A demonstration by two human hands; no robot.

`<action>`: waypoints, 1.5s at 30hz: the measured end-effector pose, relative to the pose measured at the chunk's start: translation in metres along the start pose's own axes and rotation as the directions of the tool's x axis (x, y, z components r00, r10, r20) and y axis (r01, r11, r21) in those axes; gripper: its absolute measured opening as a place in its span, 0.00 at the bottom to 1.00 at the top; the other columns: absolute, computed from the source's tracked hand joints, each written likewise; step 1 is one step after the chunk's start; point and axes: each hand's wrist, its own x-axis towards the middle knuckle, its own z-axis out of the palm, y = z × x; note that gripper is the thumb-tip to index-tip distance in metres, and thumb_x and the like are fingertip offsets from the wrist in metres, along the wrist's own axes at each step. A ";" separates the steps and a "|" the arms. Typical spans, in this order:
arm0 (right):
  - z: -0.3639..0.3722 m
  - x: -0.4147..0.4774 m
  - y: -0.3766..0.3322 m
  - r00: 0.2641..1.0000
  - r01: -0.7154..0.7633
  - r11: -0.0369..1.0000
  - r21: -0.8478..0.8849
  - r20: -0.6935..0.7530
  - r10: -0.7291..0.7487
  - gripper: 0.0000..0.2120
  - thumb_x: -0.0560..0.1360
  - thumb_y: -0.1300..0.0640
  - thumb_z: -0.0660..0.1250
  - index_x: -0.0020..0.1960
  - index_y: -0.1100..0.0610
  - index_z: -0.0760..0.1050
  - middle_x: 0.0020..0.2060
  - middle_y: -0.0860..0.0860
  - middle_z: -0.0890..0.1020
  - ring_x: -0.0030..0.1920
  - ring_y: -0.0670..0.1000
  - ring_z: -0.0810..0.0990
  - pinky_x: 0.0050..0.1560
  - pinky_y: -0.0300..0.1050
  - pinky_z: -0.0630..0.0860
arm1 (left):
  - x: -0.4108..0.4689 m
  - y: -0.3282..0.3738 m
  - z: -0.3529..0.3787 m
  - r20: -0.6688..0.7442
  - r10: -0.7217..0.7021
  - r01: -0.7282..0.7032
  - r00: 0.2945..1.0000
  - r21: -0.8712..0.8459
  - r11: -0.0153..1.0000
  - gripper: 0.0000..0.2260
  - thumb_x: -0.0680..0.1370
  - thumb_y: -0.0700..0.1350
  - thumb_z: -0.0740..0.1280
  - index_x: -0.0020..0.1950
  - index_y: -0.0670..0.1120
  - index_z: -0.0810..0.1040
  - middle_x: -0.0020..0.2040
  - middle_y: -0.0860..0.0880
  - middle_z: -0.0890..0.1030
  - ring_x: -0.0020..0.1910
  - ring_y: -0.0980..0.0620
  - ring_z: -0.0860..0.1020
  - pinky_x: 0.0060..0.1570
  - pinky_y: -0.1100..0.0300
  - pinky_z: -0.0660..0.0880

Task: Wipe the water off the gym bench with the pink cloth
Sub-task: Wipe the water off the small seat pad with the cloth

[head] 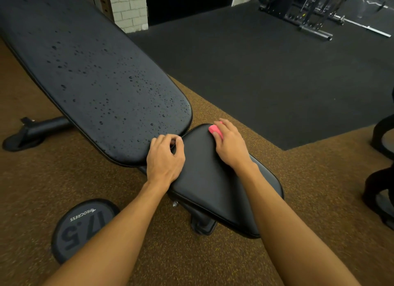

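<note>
A black gym bench fills the middle: its long back pad [102,72] is dotted with many water drops, and its smaller seat pad [223,192] looks smooth with no drops visible. My right hand [231,146] presses a bunched pink cloth [215,130] onto the far end of the seat pad; only a small part of the cloth shows past my fingers. My left hand [165,158] rests at the gap between the two pads, fingers curled on the near edge of the back pad, holding nothing else.
A round black 17.5 weight [78,228] lies on the brown floor to the lower left. The bench's foot bar [36,132] sticks out at left. Dark equipment [381,179] stands at the right edge, and a rack with barbells [319,14] at the far right.
</note>
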 end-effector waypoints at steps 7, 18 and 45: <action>0.023 -0.009 -0.029 0.957 0.286 0.958 0.008 0.043 -0.286 0.18 0.88 0.53 0.61 0.72 0.60 0.80 0.75 0.57 0.76 0.77 0.58 0.72 0.80 0.52 0.66 | 0.001 -0.002 0.000 -0.006 -0.003 0.003 1.000 0.011 1.000 0.13 0.86 0.54 0.59 0.59 0.51 0.81 0.51 0.55 0.79 0.54 0.53 0.72 0.55 0.54 0.71; -0.005 -0.031 0.001 0.995 -0.091 0.993 0.071 0.039 0.089 0.22 0.88 0.51 0.62 0.78 0.59 0.68 0.75 0.55 0.74 0.75 0.56 0.71 0.74 0.50 0.66 | 0.004 0.017 0.011 0.065 -0.058 0.044 0.996 0.201 0.979 0.15 0.85 0.53 0.59 0.65 0.46 0.76 0.62 0.46 0.77 0.64 0.46 0.71 0.66 0.47 0.72; -0.028 0.038 0.058 0.824 -0.504 0.764 0.404 0.490 0.285 0.15 0.82 0.40 0.69 0.44 0.45 0.88 0.68 0.29 0.78 0.71 0.43 0.77 0.80 0.50 0.67 | 0.008 0.014 0.011 0.020 -0.092 0.089 0.996 0.105 0.990 0.09 0.83 0.54 0.60 0.56 0.52 0.76 0.55 0.52 0.76 0.61 0.50 0.72 0.62 0.45 0.75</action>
